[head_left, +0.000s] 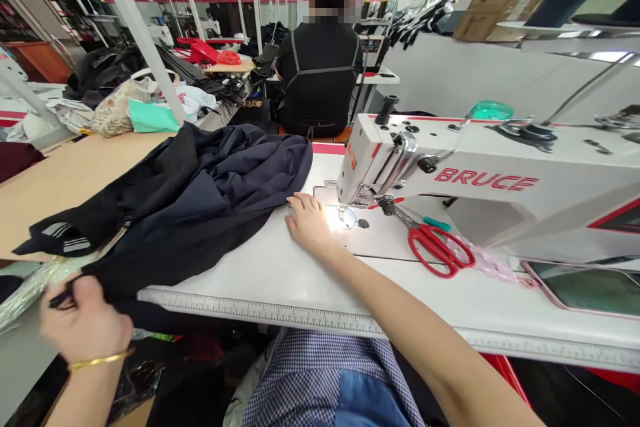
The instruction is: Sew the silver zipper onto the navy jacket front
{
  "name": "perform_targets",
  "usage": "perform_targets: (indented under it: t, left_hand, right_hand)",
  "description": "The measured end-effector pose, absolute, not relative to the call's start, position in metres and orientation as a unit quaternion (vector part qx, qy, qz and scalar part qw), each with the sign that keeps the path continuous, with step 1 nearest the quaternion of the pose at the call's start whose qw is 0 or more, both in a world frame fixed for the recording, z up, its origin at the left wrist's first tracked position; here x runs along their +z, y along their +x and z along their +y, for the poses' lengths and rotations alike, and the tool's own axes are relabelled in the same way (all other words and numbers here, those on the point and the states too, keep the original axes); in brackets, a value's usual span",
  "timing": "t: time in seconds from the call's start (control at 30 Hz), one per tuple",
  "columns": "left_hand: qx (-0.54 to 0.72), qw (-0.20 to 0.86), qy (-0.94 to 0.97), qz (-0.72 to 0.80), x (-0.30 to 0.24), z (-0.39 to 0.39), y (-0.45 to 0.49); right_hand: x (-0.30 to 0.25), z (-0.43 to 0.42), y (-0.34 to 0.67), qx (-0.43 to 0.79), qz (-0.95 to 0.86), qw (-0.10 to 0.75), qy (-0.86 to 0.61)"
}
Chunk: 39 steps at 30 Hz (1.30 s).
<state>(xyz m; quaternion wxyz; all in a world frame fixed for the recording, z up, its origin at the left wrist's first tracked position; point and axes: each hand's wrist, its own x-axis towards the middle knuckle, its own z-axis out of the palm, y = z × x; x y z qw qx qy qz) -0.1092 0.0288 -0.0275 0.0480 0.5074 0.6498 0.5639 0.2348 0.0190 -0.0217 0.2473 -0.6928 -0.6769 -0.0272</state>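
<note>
A dark navy and black garment (220,180) lies bunched on the left of the white sewing table (300,280). At its near left edge, my left hand (85,317) is closed round a bit of black cloth, slightly blurred. My right hand (310,223) rests flat on the table with fingers stretched out, close to the garment's right edge and just left of the needle plate (343,217). Above that plate stands the head of a white sewing machine (480,167). White stripes show on one end of the garment.
Red-handled scissors (440,250) and a phone (590,287) lie right of the needle area. A ruler strip (260,310) runs along the table's front edge. Clear plastic (30,290) hangs at the left. Ahead, a person in black (320,73) sits facing away.
</note>
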Motion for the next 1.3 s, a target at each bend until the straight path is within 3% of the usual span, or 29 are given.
perform_targets:
  t: [0.13, 0.33, 0.43, 0.6, 0.7, 0.83, 0.93, 1.0, 1.17, 1.3]
  left_hand:
    - [0.575, 0.03, 0.533, 0.621, -0.018, 0.027, -0.124]
    - [0.217, -0.035, 0.788, 0.575, -0.013, 0.025, -0.07]
    - [0.12, -0.058, 0.805, 0.578, -0.014, 0.047, -0.055]
    - [0.094, -0.065, 0.844, 0.524, -0.005, 0.133, -0.065]
    - [0.105, -0.076, 0.864, 0.486, 0.008, 0.161, -0.064]
    - [0.168, -0.112, 0.876, 0.438, 0.025, 0.121, -0.028]
    - [0.147, -0.099, 0.964, 0.196, 0.025, 0.067, 0.005]
    - [0.113, -0.11, 0.979, 0.13, 0.018, 0.044, 0.017]
    - [0.099, -0.189, 0.957, 0.196, 0.004, 0.037, 0.01]
    - [0.147, -0.181, 0.96, 0.153, 0.003, 0.027, 0.004]
  right_hand:
    - [-0.015, 0.029, 0.229, -0.044, -0.7, 0.222, -0.678]
    - [-0.001, 0.052, 0.232, -0.036, -0.773, 0.147, -0.616]
    - [0.006, 0.058, 0.239, -0.01, -0.776, 0.102, -0.622]
    - [0.019, 0.009, 0.221, 0.02, -0.852, 0.037, -0.522]
    - [0.017, -0.026, 0.209, 0.017, -0.898, 0.053, -0.436]
    - [0.004, -0.038, 0.214, 0.002, -0.882, 0.096, -0.461]
    - [-0.005, -0.037, 0.224, -0.024, -0.875, 0.109, -0.472]
    - [-0.008, -0.039, 0.23, -0.045, -0.878, 0.117, -0.462]
    - [-0.01, -0.051, 0.253, -0.081, -0.869, 0.15, -0.465]
    - [-0.007, -0.061, 0.269, -0.086, -0.866, 0.118, -0.479]
